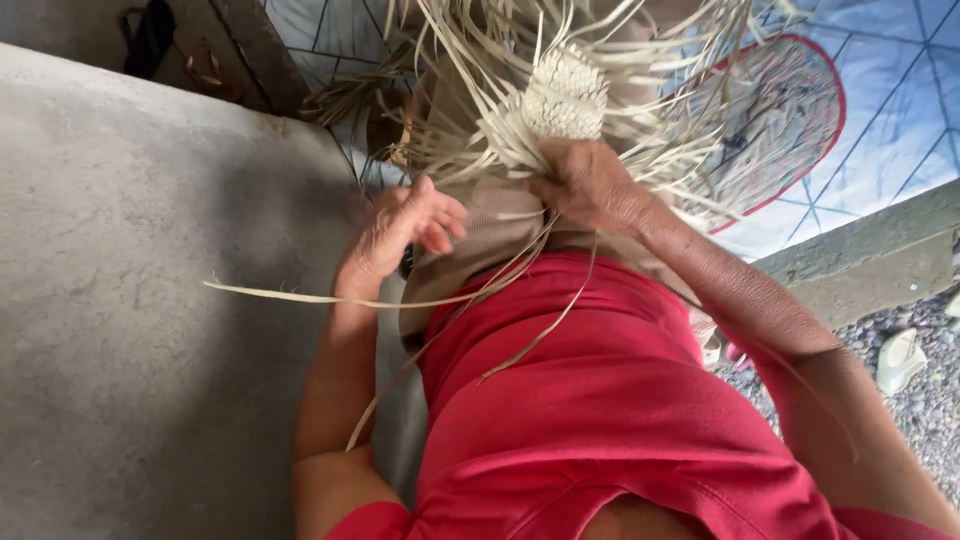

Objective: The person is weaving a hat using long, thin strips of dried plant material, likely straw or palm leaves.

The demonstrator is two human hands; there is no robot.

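A small woven patch of pale palm strips (563,95) rests on my lap, with several loose strips fanning out from it on all sides. My right hand (590,185) grips the bundle of strips just below the woven patch. My left hand (400,235) sits to the left of it with fingers curled, pinching one long pale strip (290,297) that trails out leftward over the concrete. My red shirt (590,400) fills the lower middle of the view.
A grey concrete slab (130,280) lies at my left. A blue patterned sheet (880,110) with a red-edged woven fan (780,120) lies at the upper right. A concrete kerb (860,260) and gravel (930,400) border the right side.
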